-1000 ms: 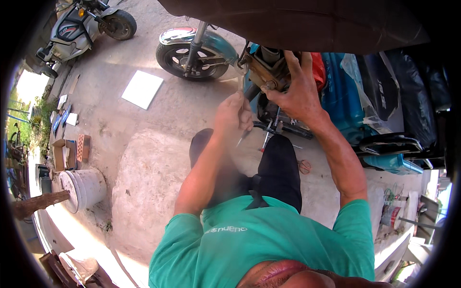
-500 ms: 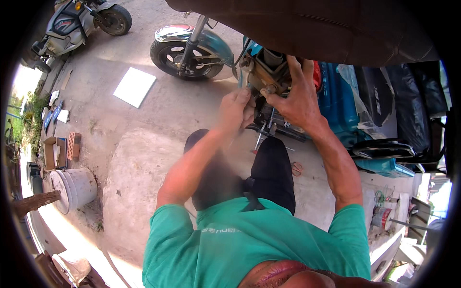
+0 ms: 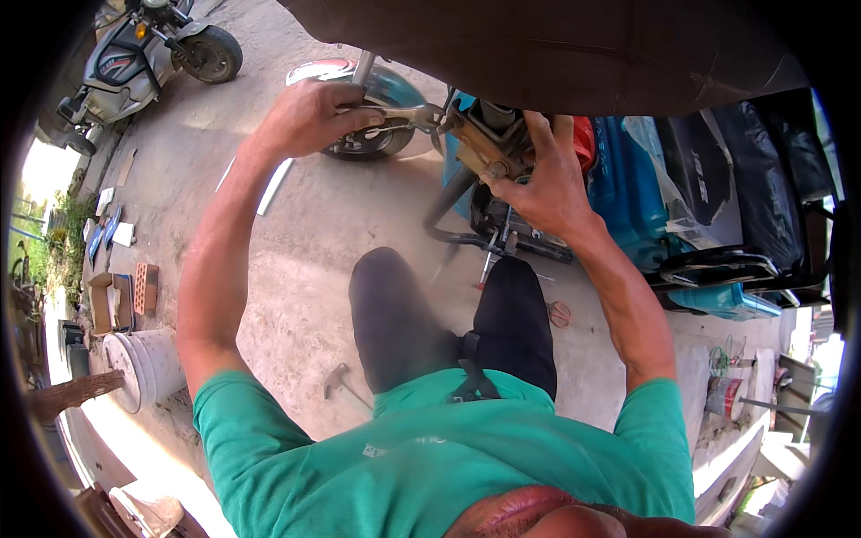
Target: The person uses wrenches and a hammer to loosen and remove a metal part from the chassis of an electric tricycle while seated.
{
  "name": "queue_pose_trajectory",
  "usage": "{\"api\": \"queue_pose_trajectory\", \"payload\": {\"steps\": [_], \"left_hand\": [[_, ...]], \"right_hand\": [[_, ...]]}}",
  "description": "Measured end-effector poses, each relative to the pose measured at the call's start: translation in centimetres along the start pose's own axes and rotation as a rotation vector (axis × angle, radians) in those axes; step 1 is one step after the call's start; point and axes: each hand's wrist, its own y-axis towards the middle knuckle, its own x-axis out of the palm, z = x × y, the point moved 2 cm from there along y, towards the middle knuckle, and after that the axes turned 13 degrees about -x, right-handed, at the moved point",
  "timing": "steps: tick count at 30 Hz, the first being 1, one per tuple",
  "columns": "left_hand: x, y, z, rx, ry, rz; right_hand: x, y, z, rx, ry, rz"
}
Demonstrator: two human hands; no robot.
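Note:
My left hand (image 3: pixel 314 117) is closed round a metal wrench (image 3: pixel 405 114). The wrench points right, and its jaw end is at the left side of a rusty brown metal part (image 3: pixel 480 143) under the dark seat; whether it grips a nut there I cannot make out. Around the right side of that part my right hand (image 3: pixel 549 175) is wrapped, thumb at the front and fingers behind. The part sits on a blue vehicle (image 3: pixel 628 193) with a front wheel (image 3: pixel 372 143) at its left. Black tubing (image 3: pixel 439 215) and a thin metal rod (image 3: pixel 489 260) are below my hands.
On the concrete lie a hammer (image 3: pixel 339 381) by my left knee, red-handled scissors (image 3: pixel 559 314), and a white panel (image 3: pixel 273 186). At left are a bucket (image 3: pixel 157 363), a brick (image 3: pixel 146 287), and a parked scooter (image 3: pixel 134 67). A brown padded seat (image 3: pixel 556 54) overhangs the work.
My left hand has swung up and left, away from just below the metal part, and the wrench now lies sideways. My right hand stays on the part. The hammer has come into sight.

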Motion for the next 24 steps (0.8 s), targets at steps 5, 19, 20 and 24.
{"api": "queue_pose_trajectory", "payload": {"steps": [5, 19, 20, 24], "left_hand": [[8.5, -7.3, -0.7, -0.442, -0.802, -0.130], [19.0, -8.1, 12.9, -0.569, -2.073, -0.283], [19.2, -7.9, 12.0, -0.570, -2.052, -0.306], [19.8, -6.5, 8.3, -0.442, -1.845, -0.381]], "right_hand": [[0.3, -0.2, 0.1, -0.011, 0.004, 0.042], [0.2, -0.2, 0.1, -0.031, -0.077, 0.025], [0.3, -0.1, 0.0, -0.010, -0.055, 0.018], [0.3, -0.2, -0.2, 0.005, -0.069, -0.005]]}}
